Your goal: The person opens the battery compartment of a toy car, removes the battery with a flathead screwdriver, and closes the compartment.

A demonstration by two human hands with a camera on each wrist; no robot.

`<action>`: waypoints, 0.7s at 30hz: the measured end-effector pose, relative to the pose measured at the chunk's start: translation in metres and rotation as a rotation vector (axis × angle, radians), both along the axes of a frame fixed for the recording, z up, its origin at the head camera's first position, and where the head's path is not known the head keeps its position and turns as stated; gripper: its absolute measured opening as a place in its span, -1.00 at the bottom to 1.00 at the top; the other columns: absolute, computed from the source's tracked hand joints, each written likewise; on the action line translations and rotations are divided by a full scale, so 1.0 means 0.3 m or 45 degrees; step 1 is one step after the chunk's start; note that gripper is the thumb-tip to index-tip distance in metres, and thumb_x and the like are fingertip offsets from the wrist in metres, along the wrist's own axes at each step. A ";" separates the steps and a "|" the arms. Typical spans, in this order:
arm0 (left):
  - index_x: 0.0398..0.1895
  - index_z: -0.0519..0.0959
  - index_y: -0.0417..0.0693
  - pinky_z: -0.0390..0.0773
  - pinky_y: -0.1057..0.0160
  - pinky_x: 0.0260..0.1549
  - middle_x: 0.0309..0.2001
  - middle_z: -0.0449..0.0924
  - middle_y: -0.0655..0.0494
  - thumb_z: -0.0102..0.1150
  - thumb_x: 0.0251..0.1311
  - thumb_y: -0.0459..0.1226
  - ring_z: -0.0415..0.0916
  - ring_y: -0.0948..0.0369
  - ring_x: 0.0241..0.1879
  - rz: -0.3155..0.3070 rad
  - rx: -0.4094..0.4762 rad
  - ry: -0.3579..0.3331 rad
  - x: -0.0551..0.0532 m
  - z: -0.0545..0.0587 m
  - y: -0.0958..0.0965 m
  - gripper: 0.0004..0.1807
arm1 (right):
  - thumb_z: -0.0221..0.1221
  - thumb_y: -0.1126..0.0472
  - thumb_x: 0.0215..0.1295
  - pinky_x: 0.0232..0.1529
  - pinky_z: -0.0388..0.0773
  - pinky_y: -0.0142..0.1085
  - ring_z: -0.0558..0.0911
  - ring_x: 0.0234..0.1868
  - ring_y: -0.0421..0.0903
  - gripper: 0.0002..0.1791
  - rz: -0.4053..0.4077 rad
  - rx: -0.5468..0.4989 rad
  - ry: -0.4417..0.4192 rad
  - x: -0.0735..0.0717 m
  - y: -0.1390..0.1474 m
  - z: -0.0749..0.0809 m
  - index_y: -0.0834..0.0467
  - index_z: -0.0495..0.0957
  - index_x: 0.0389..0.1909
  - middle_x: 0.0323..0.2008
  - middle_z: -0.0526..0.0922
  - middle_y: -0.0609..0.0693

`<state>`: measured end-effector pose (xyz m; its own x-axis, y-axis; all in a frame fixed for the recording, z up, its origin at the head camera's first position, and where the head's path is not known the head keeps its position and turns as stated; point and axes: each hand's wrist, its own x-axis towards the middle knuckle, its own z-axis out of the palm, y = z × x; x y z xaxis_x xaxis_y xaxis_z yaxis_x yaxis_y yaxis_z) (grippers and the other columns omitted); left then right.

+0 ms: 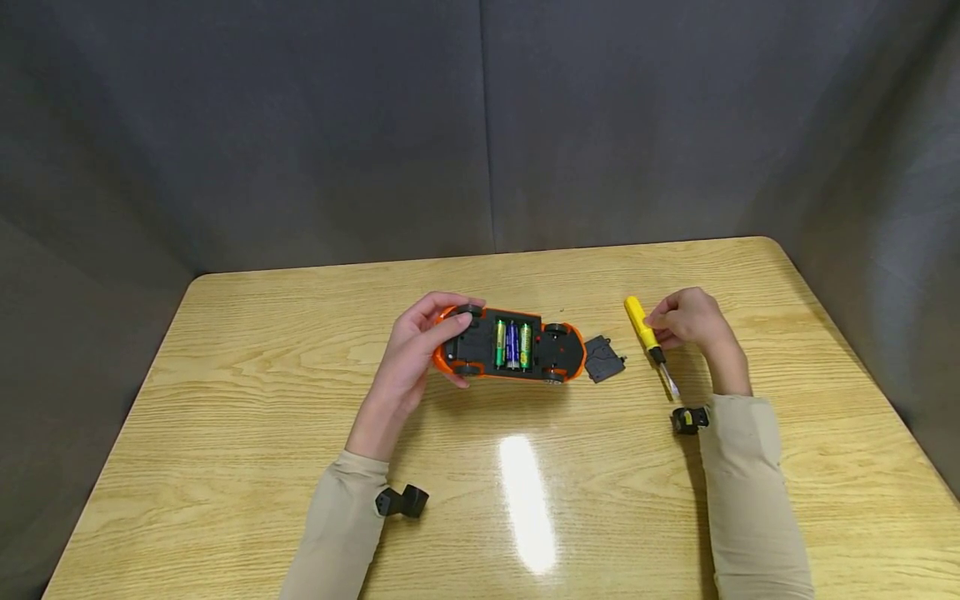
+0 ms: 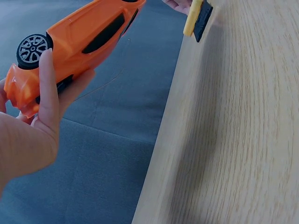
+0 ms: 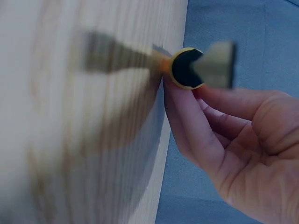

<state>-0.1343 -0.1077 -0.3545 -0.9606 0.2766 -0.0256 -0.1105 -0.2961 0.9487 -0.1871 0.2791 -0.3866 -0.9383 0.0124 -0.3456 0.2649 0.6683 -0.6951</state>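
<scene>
orange-and-black plastic toy car [image 1: 477,343] hung near the far edge of the wooden table [image 1: 270,367], left-hand fingers [image 1: 448,330] pinching one end; seemingly light, stiff, best held by its sides. right hand [image 1: 694,318] pinched a yellow-handled screwdriver [image 1: 642,326].

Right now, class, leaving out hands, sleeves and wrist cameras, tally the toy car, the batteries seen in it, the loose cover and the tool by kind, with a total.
Toy car: 1
Batteries (2 mostly green, 1 blue-purple): 3
Black cover: 1
Yellow-handled screwdriver: 1
Total: 6
</scene>
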 end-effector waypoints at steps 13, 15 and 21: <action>-0.05 0.66 0.01 0.64 0.18 -0.76 0.16 0.64 -0.05 0.19 0.39 -0.38 0.69 -0.02 -0.18 0.001 -0.002 0.006 -0.006 -0.008 -0.003 -0.83 | 0.19 0.40 0.42 -0.44 0.74 -0.23 0.67 -0.53 -0.16 -0.81 0.041 0.018 -0.028 -0.009 -0.011 0.016 0.52 0.56 -0.21 -0.51 0.68 0.11; -0.05 0.65 0.01 0.64 0.19 -0.76 0.16 0.64 -0.05 0.19 0.39 -0.38 0.70 -0.01 -0.18 0.001 -0.001 0.006 -0.008 -0.010 -0.003 -0.83 | 0.19 0.39 0.43 -0.43 0.74 -0.22 0.68 -0.53 -0.16 -0.81 0.046 0.019 -0.038 -0.010 -0.010 0.014 0.52 0.56 -0.20 -0.51 0.68 0.11; -0.05 0.65 0.00 0.64 0.18 -0.76 0.16 0.63 -0.05 0.19 0.39 -0.38 0.70 -0.01 -0.17 0.005 0.000 0.000 -0.008 -0.011 -0.002 -0.83 | 0.15 0.36 0.46 -0.38 0.75 -0.18 0.68 -0.49 -0.13 -0.76 0.054 0.036 -0.065 -0.012 -0.011 0.013 0.54 0.56 -0.12 -0.46 0.68 0.16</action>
